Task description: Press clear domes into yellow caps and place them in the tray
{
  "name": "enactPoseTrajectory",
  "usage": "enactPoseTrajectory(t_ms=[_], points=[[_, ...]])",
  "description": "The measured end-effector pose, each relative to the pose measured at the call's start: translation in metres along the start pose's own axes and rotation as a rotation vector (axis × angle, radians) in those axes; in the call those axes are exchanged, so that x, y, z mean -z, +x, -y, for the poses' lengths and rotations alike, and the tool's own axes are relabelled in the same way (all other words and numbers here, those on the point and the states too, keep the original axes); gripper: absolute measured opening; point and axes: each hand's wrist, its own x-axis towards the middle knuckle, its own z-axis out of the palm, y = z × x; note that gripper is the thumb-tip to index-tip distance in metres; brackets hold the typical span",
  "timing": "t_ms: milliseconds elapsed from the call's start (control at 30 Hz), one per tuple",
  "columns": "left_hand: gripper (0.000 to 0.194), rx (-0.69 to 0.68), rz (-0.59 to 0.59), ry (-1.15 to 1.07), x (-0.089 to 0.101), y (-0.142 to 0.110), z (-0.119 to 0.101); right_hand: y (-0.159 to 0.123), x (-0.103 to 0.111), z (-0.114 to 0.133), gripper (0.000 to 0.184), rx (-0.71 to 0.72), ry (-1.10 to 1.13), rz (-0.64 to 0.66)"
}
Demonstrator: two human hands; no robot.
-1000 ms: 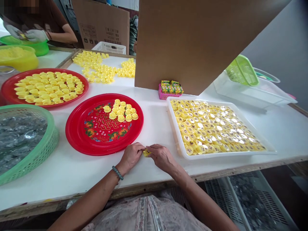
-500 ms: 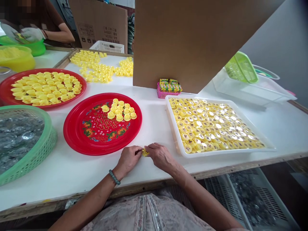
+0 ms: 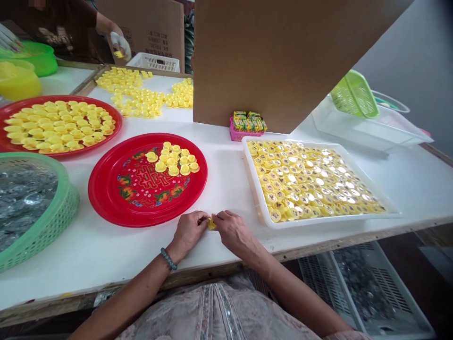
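Note:
Between my fingertips is a small yellow plastic piece (image 3: 211,224), held low over the white table near its front edge. My left hand (image 3: 190,232) pinches it from one side, and my right hand (image 3: 233,231) grips it from the other. Fingers cover most of the piece. Beyond my left hand lies a red patterned tray (image 3: 109,189) with a cluster of yellow hat-shaped pieces (image 3: 173,159) at its upper right. To the right of my right hand, a white tray (image 3: 260,212) is filled with rows of yellow pieces (image 3: 304,184) bearing round printed faces.
A green basket (image 3: 65,203) of clear plastic parts stands at left, below another red tray (image 3: 116,120) of yellow pieces. A pink basket (image 3: 240,136) of small packets sits against a cardboard panel (image 3: 255,61). Across the table, a co-worker's gloved hand (image 3: 120,45) holds something yellow.
My hands stay together on the yellow piece. The co-worker's gloved hand has moved right, toward the white basket, with a yellow thing in it. The view has shifted slightly.

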Motion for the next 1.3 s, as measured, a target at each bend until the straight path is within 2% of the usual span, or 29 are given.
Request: enactPoseTrajectory(t_ms=[200, 333, 433, 533, 633, 733, 900, 1067, 1167, 1300], points=[[0.019, 0.006, -0.004, 0.020, -0.001, 0.000, 0.002, 0.011, 0.009, 0.006, 0.021, 0.022, -0.070, 0.095], [0.017, 0.021, -0.005, 0.009, -0.001, 0.000, 0.004, 0.013, 0.007, -0.001, 0.018, 0.054, -0.030, 0.062], [0.016, 0.053, -0.009, -0.051, -0.002, -0.001, 0.005, 0.007, -0.003, -0.011, 0.016, 0.054, 0.179, -0.042], [0.017, 0.043, -0.027, -0.092, -0.004, -0.001, 0.007, -0.002, -0.019, -0.016, 0.027, -0.071, 0.412, -0.212], [0.017, 0.021, -0.048, -0.084, -0.005, -0.001, 0.008, -0.008, -0.029, -0.013, 0.028, -0.169, 0.469, -0.318], [0.018, 0.010, -0.044, -0.086, -0.005, -0.001, 0.007, -0.008, -0.027, -0.009, 0.023, -0.131, 0.389, -0.293], [0.016, -0.004, -0.016, -0.055, -0.004, -0.002, 0.006, 0.003, -0.011, -0.008, 0.008, -0.049, 0.154, -0.110], [0.015, -0.007, -0.009, -0.044, -0.004, -0.003, 0.007, 0.011, 0.000, -0.005, 0.011, -0.075, 0.068, 0.004], [0.015, 0.005, -0.014, -0.059, -0.005, -0.003, 0.006, 0.005, -0.003, -0.004, 0.004, -0.129, 0.149, -0.063], [0.015, -0.017, -0.032, -0.061, -0.006, -0.002, 0.006, -0.008, -0.016, -0.003, 0.015, -0.231, 0.330, -0.233]])
